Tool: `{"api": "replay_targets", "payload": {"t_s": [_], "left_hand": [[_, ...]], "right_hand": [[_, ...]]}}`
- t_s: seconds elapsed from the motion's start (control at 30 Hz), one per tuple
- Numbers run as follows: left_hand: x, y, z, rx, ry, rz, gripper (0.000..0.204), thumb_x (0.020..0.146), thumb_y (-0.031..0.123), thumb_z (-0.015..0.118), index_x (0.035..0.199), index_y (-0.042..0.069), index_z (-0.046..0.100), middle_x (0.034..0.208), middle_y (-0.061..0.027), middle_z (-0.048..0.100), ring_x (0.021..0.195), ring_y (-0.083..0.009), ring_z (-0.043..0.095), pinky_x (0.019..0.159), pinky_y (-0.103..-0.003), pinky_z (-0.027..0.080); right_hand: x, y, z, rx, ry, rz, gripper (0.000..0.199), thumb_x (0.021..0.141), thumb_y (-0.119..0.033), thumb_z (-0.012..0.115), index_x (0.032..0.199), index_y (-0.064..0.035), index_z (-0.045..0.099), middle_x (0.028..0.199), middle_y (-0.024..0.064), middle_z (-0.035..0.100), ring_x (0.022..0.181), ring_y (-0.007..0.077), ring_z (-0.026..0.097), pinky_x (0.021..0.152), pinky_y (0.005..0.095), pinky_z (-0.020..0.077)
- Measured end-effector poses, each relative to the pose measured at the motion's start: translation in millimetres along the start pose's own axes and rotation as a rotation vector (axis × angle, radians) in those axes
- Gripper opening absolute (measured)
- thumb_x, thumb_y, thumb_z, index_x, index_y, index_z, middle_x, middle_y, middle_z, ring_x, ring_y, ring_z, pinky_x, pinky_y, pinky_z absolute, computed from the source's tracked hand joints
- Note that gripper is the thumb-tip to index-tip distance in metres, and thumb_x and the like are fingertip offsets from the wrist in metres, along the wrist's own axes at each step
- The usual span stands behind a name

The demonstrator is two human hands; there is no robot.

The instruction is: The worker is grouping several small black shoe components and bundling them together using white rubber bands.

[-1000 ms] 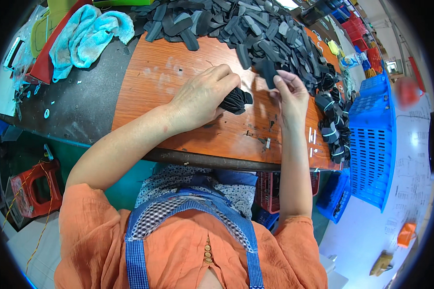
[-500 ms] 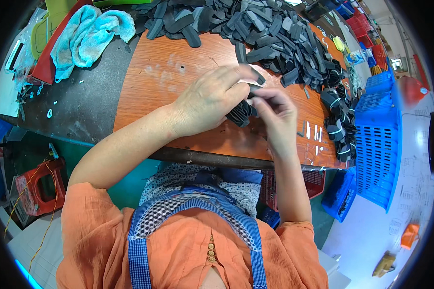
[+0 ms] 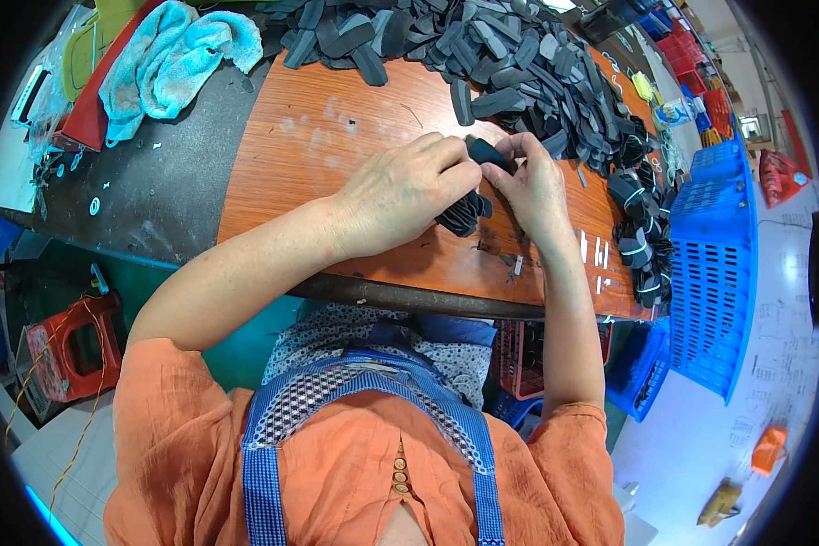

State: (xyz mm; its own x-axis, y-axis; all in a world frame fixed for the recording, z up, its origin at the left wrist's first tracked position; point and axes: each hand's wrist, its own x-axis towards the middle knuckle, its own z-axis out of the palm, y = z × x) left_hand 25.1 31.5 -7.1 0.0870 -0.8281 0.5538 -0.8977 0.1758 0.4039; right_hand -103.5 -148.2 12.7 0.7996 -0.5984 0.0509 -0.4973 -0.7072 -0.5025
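Shift since a second ago: the right hand (image 3: 533,185) has closed in on the left hand (image 3: 411,188), bringing the single dark strip (image 3: 485,153) from apart at the right to just beside the left fingers.
Single strip, long axis: slanting, the free end pointing up and to the left in the view, the other end running down to the right into the right fingers; it was nearer upright a second ago.
Black strip bundle (image 3: 465,215), direction: layered edges show toward the right and toward the person; its full long axis is hidden by the left hand.
Single strip, place: between the two hands, above the tabletop (image 3: 314,196) and just beyond the bundle.
Bundle, place: under the left fingers, to the left of the right wrist.
Left hand: curled around the bundle, gripping it; whether its fingertips touch the single strip cannot be told.
Right hand: pinching the single strip between thumb and fingers.
Loose strip heap (image 3: 519,77): beyond both hands, its pieces pointing many ways.
Banded bundles (image 3: 642,241): along the right edge, tied with pale bands.
White slips (image 3: 597,255): lying between the right forearm and the banded bundles.
Light-blue towel (image 3: 164,77): at the far left.
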Motion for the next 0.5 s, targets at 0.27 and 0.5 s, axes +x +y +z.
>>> {"api": "replay_targets", "payload": {"t_s": [0.27,0.5], "left_hand": [[1.4,0.0,2.7,0.011,0.059,0.053,0.018,0.083,0.003,0.069,0.099,0.007,0.06,0.106,-0.009,0.06,0.098,-0.0271,0.064,0.077,-0.04,0.059],[-0.7,-4.4,3.4,0.073,-0.046,-0.011,0.015,0.085,0.002,0.065,0.098,0.003,0.058,0.096,-0.0114,0.062,0.094,-0.0304,0.068,0.077,-0.043,0.058]], "right_hand": [[7.9,11.6,-5.3,0.092,-0.141,0.044,0.029,0.081,-0.021,0.084,0.097,-0.0028,0.07,0.088,0.0135,0.073,0.078,0.0275,0.07,0.071,0.039,0.0542],[-18.7,-35.4,-0.5,-0.049,-0.01,-0.403,0.022,0.077,-0.001,0.078,0.096,-0.004,0.066,0.093,0.0139,0.071,0.079,0.0333,0.071,0.069,0.0413,0.0553]]}}
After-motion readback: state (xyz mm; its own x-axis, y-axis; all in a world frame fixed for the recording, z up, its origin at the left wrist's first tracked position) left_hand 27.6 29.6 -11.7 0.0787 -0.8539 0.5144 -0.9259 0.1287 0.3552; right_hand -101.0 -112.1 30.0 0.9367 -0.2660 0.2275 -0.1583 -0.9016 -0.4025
